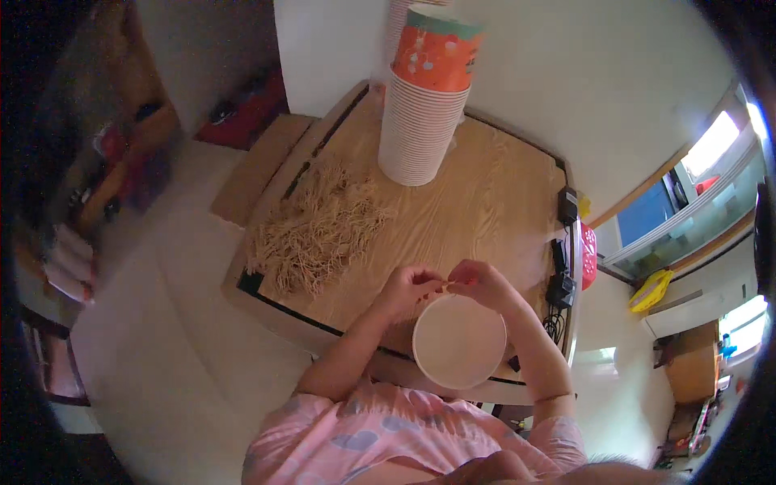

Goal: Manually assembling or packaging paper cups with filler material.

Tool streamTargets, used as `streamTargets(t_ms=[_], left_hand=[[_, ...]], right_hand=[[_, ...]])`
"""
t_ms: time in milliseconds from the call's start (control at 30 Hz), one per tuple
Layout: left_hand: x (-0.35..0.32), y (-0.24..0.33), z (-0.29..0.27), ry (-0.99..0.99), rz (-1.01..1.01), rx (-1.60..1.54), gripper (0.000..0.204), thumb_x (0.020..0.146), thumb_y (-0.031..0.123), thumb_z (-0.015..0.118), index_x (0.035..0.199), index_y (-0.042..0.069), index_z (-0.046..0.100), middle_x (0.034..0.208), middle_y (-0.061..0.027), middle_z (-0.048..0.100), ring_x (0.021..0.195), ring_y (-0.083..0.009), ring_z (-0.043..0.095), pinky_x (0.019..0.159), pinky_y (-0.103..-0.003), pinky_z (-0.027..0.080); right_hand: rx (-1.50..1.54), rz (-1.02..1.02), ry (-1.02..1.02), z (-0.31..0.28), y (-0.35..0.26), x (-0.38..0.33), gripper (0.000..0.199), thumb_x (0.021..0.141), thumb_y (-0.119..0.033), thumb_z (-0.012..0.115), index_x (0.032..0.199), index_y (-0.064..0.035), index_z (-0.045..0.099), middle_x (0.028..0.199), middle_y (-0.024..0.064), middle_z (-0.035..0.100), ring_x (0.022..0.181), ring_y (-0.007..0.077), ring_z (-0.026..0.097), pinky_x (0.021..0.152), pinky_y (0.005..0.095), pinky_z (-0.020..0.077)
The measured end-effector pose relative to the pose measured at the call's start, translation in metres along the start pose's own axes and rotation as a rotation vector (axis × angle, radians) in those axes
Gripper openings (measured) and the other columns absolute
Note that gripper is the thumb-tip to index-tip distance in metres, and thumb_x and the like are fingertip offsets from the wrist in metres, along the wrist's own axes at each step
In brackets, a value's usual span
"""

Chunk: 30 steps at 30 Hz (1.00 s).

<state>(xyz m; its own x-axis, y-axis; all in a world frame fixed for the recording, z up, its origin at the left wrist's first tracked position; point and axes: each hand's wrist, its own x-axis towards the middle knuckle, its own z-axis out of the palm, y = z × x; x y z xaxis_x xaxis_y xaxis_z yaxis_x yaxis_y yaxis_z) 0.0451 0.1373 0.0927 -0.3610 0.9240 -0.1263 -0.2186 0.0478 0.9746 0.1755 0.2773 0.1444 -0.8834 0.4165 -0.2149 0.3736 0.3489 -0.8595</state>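
Note:
My left hand [411,289] and my right hand [482,284] meet at the far rim of a white paper bucket [459,346], fingertips pinched close together. Whatever is between the fingers is too small to make out. The bucket's open mouth faces up, and its inside looks bare. To the left on the wooden table [477,202] lies a loose heap of beige strings [323,230]. At the back stands a tall stack of white paper buckets [422,133], topped by one with an orange and green print [438,61].
Black power adapters [561,289] and cables line the table's right edge, beside a pink basket [589,257]. A cardboard piece [263,174] leans at the table's left side. A white wall [582,89] rises behind. A yellow bag [651,291] sits farther right.

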Motion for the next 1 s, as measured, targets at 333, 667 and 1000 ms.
streamTargets(t_ms=[333,667,1000], left_hand=[[0.000,-0.006,0.005,0.032,-0.090,-0.056,0.014,0.082,0.012,0.062,0.092,0.003,0.062,0.078,-0.0014,0.064,0.065,-0.0052,0.054,0.055,-0.020,0.042],[-0.003,-0.003,0.002,0.061,-0.077,-0.051,0.015,0.082,0.014,0.062,0.094,0.005,0.061,0.079,0.0004,0.063,0.062,-0.0041,0.052,0.052,-0.019,0.040],[0.003,0.003,0.011,0.069,0.086,0.057,0.019,0.076,0.008,0.066,0.095,0.004,0.061,0.081,-0.0002,0.063,0.067,-0.0074,0.056,0.063,-0.023,0.048]], right_hand=[[0.102,0.076,-0.136,-0.003,0.007,0.004,0.012,0.079,-0.013,0.063,0.085,-0.0024,0.063,0.076,0.0023,0.063,0.070,0.0081,0.056,0.064,0.0232,0.0459],[0.110,0.015,-0.022,0.004,0.011,0.003,0.007,0.078,-0.008,0.063,0.082,-0.0030,0.063,0.075,0.0019,0.062,0.069,0.0077,0.055,0.064,0.0223,0.0452],[0.110,0.058,-0.021,0.002,0.018,0.006,0.009,0.079,-0.011,0.064,0.081,-0.0022,0.063,0.073,0.0022,0.063,0.071,0.0089,0.057,0.065,0.0235,0.0455]])
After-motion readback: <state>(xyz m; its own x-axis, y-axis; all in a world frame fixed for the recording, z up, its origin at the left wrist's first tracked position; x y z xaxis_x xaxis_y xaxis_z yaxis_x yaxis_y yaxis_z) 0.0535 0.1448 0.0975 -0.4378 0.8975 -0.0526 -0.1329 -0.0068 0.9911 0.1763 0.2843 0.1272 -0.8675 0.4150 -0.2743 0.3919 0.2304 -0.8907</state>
